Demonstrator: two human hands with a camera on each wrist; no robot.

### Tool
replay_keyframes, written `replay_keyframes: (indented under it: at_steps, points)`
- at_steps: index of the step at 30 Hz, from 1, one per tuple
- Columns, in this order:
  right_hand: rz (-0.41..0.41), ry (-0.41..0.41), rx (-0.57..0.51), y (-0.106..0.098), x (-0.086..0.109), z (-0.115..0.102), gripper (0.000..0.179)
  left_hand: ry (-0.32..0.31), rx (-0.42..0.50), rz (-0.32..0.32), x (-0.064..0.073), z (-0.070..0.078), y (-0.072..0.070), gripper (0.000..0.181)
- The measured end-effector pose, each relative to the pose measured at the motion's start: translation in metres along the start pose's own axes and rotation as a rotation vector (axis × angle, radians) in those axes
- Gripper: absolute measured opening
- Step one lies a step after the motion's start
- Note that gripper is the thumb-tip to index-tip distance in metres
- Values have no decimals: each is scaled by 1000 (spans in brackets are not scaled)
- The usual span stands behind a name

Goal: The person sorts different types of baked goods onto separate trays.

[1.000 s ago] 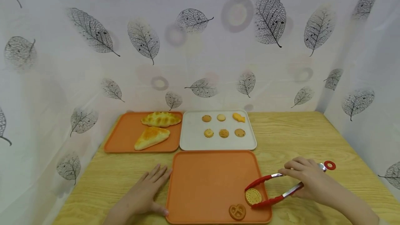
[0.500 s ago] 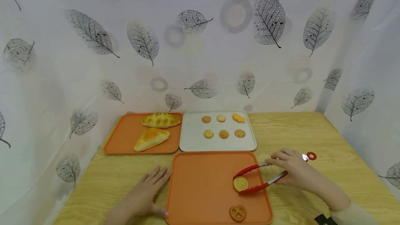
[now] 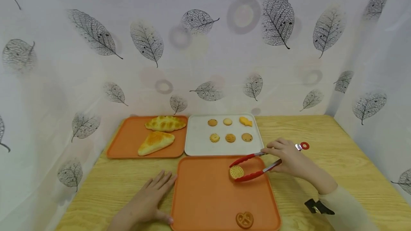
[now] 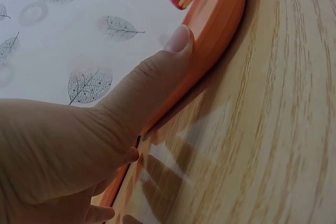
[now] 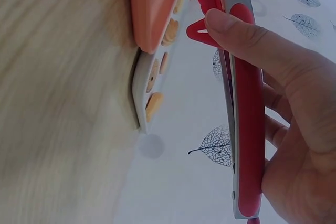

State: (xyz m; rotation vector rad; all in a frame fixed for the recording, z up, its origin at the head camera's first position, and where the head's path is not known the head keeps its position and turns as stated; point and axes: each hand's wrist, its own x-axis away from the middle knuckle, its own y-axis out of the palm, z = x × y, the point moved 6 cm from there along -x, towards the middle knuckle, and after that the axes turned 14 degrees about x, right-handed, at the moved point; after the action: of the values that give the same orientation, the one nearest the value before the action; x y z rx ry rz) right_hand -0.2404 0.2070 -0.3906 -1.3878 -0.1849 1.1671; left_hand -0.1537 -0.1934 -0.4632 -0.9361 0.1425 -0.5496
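Observation:
My right hand [image 3: 285, 158] grips a pair of red-tipped metal tongs [image 3: 250, 176], their red-and-silver handles filling the palm in the right wrist view. Between the tong tips sits a round, yellow, dotted biscuit [image 3: 236, 172], over the upper right part of the front orange tray [image 3: 205, 195]. A brown pretzel-shaped cookie [image 3: 244, 220] lies near that tray's front edge. My left hand [image 3: 146, 200] rests flat on the table at the tray's left side, fingers spread. In the left wrist view its thumb [image 4: 152, 77] touches the tray's outer wall.
Behind, a white tray [image 3: 196, 145] carries several small cookies, including an orange fish-shaped one [image 3: 245, 121]. Beside it on the left, another orange tray [image 3: 120, 142] holds a braided bread [image 3: 165, 123] and a triangular bread [image 3: 156, 143]. A leaf-printed curtain [image 3: 147, 81] surrounds the wooden table [image 3: 308, 131].
My right hand and the tongs have moved left and away from me, carrying the round biscuit from beside the pretzel cookie toward the tray's far side. The left hand has stayed put.

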Motion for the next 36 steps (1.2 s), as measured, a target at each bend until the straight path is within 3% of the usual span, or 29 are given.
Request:
replay_keyframes:
  at_steps: [11, 24, 36]
  points:
    - [25, -13, -25, 16, -38, 14, 64, -15, 14, -5, 0, -2, 0, 122]
    - [-5, 2, -83, 43, -85, 24, 64, 7, 5, 11, 1, -1, -1, 120]
    - [-158, 169, -30, 81, -121, 29, 60, 4, 8, 0, 1, -1, -1, 120]
